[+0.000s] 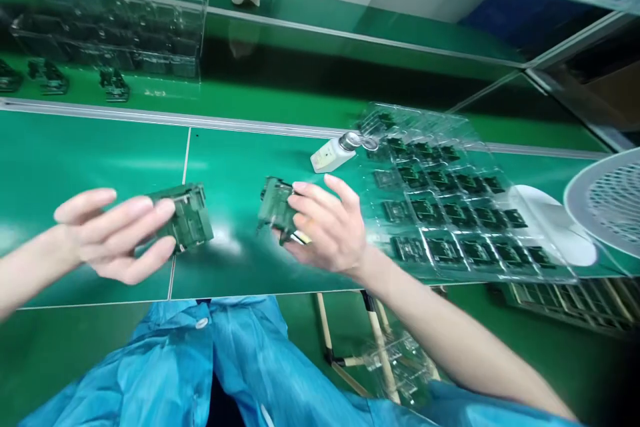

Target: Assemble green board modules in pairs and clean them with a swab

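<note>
My left hand point(117, 233) grips a green circuit-board part point(186, 217) by its left side, fingers closed round it, above the green table point(240, 167). My right hand point(327, 227) holds a second green circuit-board part point(275, 208) in its fingertips, a little to the right of the first. The two parts are apart, with a gap between them. A clear plastic tray point(450, 207) with several rows of the same green parts lies just right of my right hand.
A small white bottle point(333, 155) lies on the table beyond my right hand. A white fan point(607, 200) stands at the far right. Stacked clear trays point(120, 33) and a few loose parts point(114, 85) sit on the far belt. My blue coat point(200, 367) fills the bottom.
</note>
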A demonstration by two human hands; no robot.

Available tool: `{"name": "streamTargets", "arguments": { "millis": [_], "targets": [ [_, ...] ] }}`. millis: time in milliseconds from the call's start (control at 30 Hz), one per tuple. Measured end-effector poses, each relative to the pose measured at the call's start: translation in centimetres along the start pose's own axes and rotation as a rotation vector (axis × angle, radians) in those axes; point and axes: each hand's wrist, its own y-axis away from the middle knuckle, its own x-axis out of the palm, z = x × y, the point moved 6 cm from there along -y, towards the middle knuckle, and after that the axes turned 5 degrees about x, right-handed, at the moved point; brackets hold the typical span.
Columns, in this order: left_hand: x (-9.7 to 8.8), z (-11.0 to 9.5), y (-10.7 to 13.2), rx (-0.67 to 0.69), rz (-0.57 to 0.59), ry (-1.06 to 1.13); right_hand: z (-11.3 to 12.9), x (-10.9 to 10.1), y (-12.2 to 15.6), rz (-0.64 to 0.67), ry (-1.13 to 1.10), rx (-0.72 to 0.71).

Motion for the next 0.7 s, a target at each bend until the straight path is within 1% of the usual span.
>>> {"name": "streamTargets", "arguments": {
  "millis": [33,67,100,133,200,233,267,300,367,400,433,500,533,600,633,667,700],
  "targets": [
    [0.9,-1.7,-0.3,0.086,-0.031,-0.032,-0.8,0.4,0.6,-0.075,-0.112,0.203],
    [1.7,-3.3,-0.4,0.119,-0.077,-0.05,-1.6,1.0,1.4,-0.162,-0.259,0.427],
    [2.4,-4.7,-0.3,0.112,-0.138,-0.008,-2.2,1.9,2.4,-0.256,-0.439,0.655],
    [3.2,-5.5,0.0,0.011,-0.173,0.106,-2.4,3.2,3.6,-0.344,-0.648,0.879],
    [5.3,-5.9,1.5,-0.365,-0.238,0.484,-1.6,6.6,5.3,-0.47,-1.107,1.276],
    [6.4,-6.1,2.4,-0.551,-0.245,0.65,-0.6,8.3,5.7,-0.518,-1.332,1.428],
    [7.4,-6.4,3.4,-0.724,-0.259,0.803,0.5,9.8,5.7,-0.565,-1.533,1.548],
    [8.3,-6.8,4.2,-0.871,-0.273,0.936,1.6,11.0,5.5,-0.615,-1.701,1.636],
    [9.7,-7.4,5.3,-1.098,-0.311,1.171,3.3,12.7,4.8,-0.727,-1.929,1.728],
    [10.4,-7.7,5.7,-1.201,-0.348,1.297,3.8,13.3,4.5,-0.771,-1.997,1.744],
    [10.9,-7.8,5.9,-1.276,-0.39,1.403,4.1,13.7,4.2,-0.801,-2.042,1.747],
    [11.6,-7.9,6.0,-1.334,-0.433,1.515,4.2,14.0,4.2,-0.831,-2.055,1.737],
    [11.8,-7.7,6.1,-1.337,-0.431,1.529,4.1,14.0,4.5,-0.828,-2.025,1.731],
    [11.7,-6.7,6.1,-1.309,-0.362,1.459,3.4,13.4,5.7,-0.774,-1.877,1.71],
    [11.4,-5.9,6.2,-1.273,-0.306,1.362,2.8,12.8,6.5,-0.709,-1.755,1.685],
    [10.7,-4.9,6.3,-1.21,-0.234,1.2,2.1,12.2,7.4,-0.61,-1.592,1.639],
    [9.9,-3.9,6.3,-1.126,-0.154,1.001,1.4,11.5,8.1,-0.468,-1.388,1.559]
  ]
}}
